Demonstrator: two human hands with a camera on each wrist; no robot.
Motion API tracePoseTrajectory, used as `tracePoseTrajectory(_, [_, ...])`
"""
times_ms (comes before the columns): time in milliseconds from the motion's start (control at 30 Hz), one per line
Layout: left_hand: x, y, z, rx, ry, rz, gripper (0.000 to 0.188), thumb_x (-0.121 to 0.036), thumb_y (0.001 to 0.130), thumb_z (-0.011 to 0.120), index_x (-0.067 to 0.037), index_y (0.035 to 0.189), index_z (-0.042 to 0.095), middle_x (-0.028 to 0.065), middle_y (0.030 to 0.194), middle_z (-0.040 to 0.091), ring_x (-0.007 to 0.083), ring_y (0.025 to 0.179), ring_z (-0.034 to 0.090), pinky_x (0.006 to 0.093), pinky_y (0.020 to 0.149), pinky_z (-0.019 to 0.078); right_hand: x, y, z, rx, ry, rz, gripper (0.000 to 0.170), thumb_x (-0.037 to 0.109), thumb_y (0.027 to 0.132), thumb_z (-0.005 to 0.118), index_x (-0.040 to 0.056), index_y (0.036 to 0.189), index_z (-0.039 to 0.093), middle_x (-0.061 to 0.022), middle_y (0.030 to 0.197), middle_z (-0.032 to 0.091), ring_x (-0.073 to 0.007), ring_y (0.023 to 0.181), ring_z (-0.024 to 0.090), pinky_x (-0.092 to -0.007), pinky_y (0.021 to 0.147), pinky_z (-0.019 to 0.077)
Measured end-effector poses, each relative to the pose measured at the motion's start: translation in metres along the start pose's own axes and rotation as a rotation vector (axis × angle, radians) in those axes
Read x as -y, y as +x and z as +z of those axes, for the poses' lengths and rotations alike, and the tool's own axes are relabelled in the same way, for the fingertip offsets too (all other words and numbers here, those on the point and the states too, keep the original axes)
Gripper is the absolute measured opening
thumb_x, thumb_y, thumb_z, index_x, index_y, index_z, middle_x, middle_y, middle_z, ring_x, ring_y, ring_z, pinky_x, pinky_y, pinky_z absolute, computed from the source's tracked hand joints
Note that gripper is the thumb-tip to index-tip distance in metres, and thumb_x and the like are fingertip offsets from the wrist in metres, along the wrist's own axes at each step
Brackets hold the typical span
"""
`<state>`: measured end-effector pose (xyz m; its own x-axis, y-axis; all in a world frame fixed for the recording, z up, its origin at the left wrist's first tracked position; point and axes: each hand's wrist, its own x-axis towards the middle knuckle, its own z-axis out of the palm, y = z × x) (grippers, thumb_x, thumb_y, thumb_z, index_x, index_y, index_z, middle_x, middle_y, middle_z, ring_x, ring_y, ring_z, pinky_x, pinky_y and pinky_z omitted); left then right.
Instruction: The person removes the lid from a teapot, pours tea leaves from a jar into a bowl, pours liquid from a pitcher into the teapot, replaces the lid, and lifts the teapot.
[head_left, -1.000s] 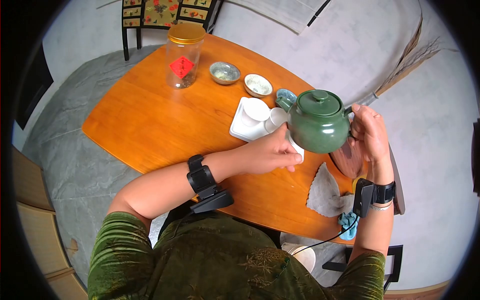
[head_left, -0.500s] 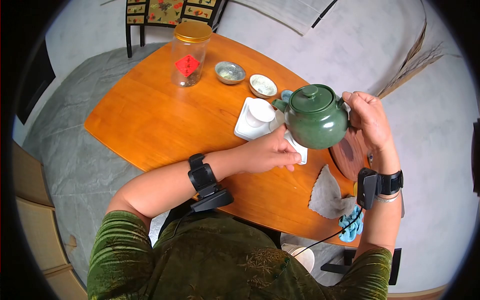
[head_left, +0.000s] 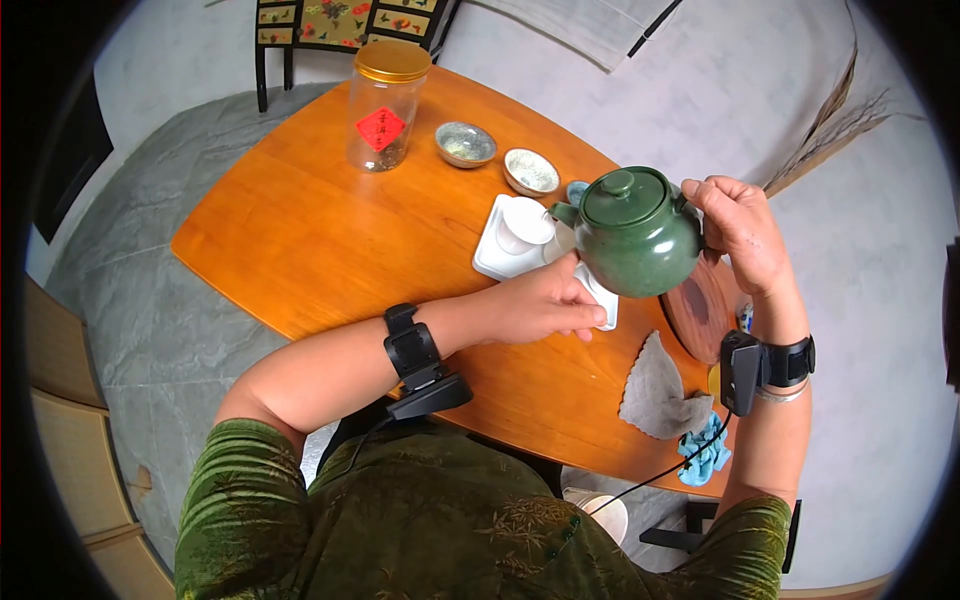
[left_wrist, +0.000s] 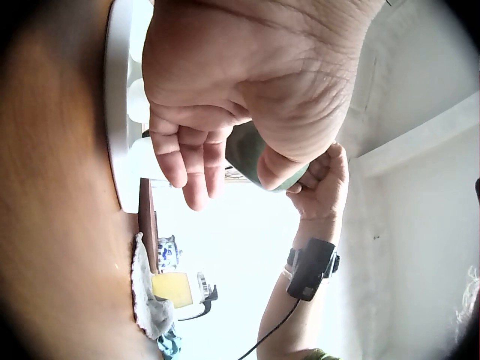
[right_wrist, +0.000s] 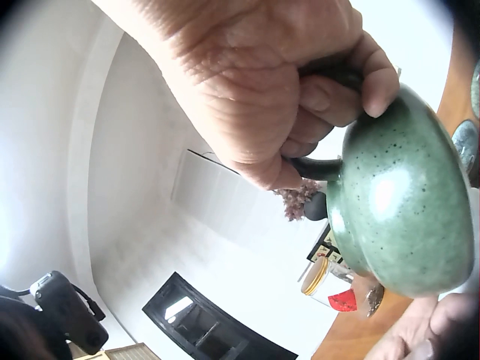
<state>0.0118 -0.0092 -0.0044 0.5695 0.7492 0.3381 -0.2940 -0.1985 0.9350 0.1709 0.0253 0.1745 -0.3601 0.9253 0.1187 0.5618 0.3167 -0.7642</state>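
My right hand (head_left: 742,228) grips the handle of a green lidded teapot (head_left: 640,245), its fingers curled round it in the right wrist view. The teapot hangs above the table with its spout toward the left, over white cups on a white tray (head_left: 490,264). One white cup (head_left: 525,225) shows plainly; others sit partly hidden behind my left hand and the teapot. My left hand (head_left: 548,302) is beside the tray, just left of and below the teapot. In the left wrist view its fingers (left_wrist: 193,169) hang loosely with nothing held in them.
Small bowls (head_left: 465,145) and a gold-lidded jar (head_left: 385,110) with a red label stand at the back. On the right lie a round wooden board (head_left: 692,315), a grey cloth (head_left: 655,390) and a crumpled blue cloth (head_left: 704,450). A yellow-filled glass pot (left_wrist: 172,289) stands beyond the grey cloth.
The teapot rose slightly and shifted a little left relative to my right wrist, which swung outward to the right. My left hand stays nearly still. The camera view has drifted slightly.
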Motion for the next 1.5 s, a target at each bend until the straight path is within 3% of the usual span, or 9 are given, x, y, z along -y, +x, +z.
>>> tracePoseTrajectory(267, [0.001,0.002,-0.001,-0.006,-0.011,-0.005,0.064,-0.025,0.089,0.053,0.012,0.125,0.017,0.0172,0.099,0.060,0.0175,0.085,0.061,0.0286,0.073,0.0473,0.001,0.002,-0.001,0.008,-0.017,-0.002,0.028,0.027,0.083,0.057,0.0085,0.062,0.051,0.0070,0.047,0.033,-0.0032,0.040,0.026,-0.0216,0.038,0.0245])
tracePoseTrajectory(367, [0.004,0.002,-0.002,0.013,-0.018,-0.047,0.059,-0.021,0.090,0.051,-0.001,0.134,0.016,0.0107,0.105,0.055,0.0148,0.083,0.057,0.0278,0.073,0.0462,0.001,0.003,-0.002,0.010,-0.044,0.003,0.028,0.027,0.084,0.057,0.0083,0.063,0.051,0.0070,0.047,0.033,-0.0032,0.040,0.026,-0.0215,0.038,0.0249])
tracePoseTrajectory(500, [0.005,0.003,-0.002,-0.001,-0.004,0.009,0.062,-0.025,0.089,0.053,0.012,0.123,0.018,0.0169,0.099,0.060,0.0174,0.085,0.061,0.0280,0.072,0.0477,0.000,0.002,-0.003,0.005,-0.075,0.009,0.028,0.027,0.084,0.056,0.0082,0.063,0.051,0.0070,0.048,0.033,-0.0033,0.040,0.027,-0.0216,0.038,0.0252])
tracePoseTrajectory(600, [-0.003,0.000,-0.001,-0.003,0.013,-0.009,0.064,-0.025,0.089,0.053,0.012,0.126,0.016,0.0167,0.100,0.059,0.0175,0.085,0.061,0.0280,0.072,0.0477,0.003,-0.003,-0.001,0.005,-0.001,0.026,0.026,0.024,0.080,0.061,0.0041,0.064,0.056,0.0044,0.053,0.044,-0.0040,0.046,0.035,-0.0216,0.042,0.0258])
tracePoseTrajectory(1067, [-0.028,0.001,0.007,-0.125,0.052,-0.090,0.068,-0.024,0.089,0.049,-0.004,0.138,0.006,0.0110,0.098,0.058,0.0163,0.085,0.060,0.0285,0.075,0.0462,-0.062,-0.021,-0.006,-0.120,0.623,0.076,0.028,0.022,0.085,0.055,0.0140,0.062,0.041,0.0066,0.049,0.027,-0.0059,0.043,0.025,-0.0238,0.042,0.0323])
tracePoseTrajectory(1133, [-0.030,0.005,0.010,-0.140,0.021,0.017,0.079,-0.018,0.085,0.055,0.014,0.129,-0.002,0.0144,0.089,0.058,0.0154,0.077,0.061,0.0237,0.065,0.0483,-0.068,-0.027,-0.007,-0.143,0.661,0.053,0.030,0.021,0.086,0.054,0.0143,0.061,0.039,0.0065,0.050,0.026,-0.0061,0.043,0.025,-0.0240,0.043,0.0327])
tracePoseTrajectory(1267, [-0.027,0.020,0.023,-0.161,0.014,0.031,0.086,-0.019,0.086,0.055,0.017,0.129,-0.011,0.0140,0.086,0.058,0.0152,0.075,0.061,0.0239,0.064,0.0483,-0.070,-0.042,-0.014,-0.193,0.796,0.004,0.032,0.020,0.087,0.053,0.0147,0.061,0.037,0.0063,0.050,0.024,-0.0063,0.043,0.024,-0.0244,0.042,0.0318])
tracePoseTrajectory(1333, [-0.025,0.029,0.032,-0.141,0.025,-0.047,0.072,-0.022,0.090,0.049,-0.002,0.138,0.000,0.0128,0.095,0.058,0.0159,0.082,0.060,0.0261,0.070,0.0472,-0.076,-0.047,-0.027,-0.239,0.765,-0.006,0.031,0.021,0.087,0.053,0.0146,0.061,0.037,0.0062,0.050,0.024,-0.0063,0.043,0.023,-0.0244,0.041,0.0311])
tracePoseTrajectory(1500, [-0.016,0.065,0.062,-0.158,0.016,-0.064,0.077,-0.028,0.091,0.049,0.000,0.137,-0.005,0.0135,0.095,0.057,0.0159,0.077,0.060,0.0261,0.064,0.0468,-0.093,-0.061,-0.063,-0.361,0.640,0.006,0.032,0.023,0.087,0.054,0.0149,0.061,0.037,0.0064,0.051,0.024,-0.0060,0.042,0.023,-0.0242,0.039,0.0296])
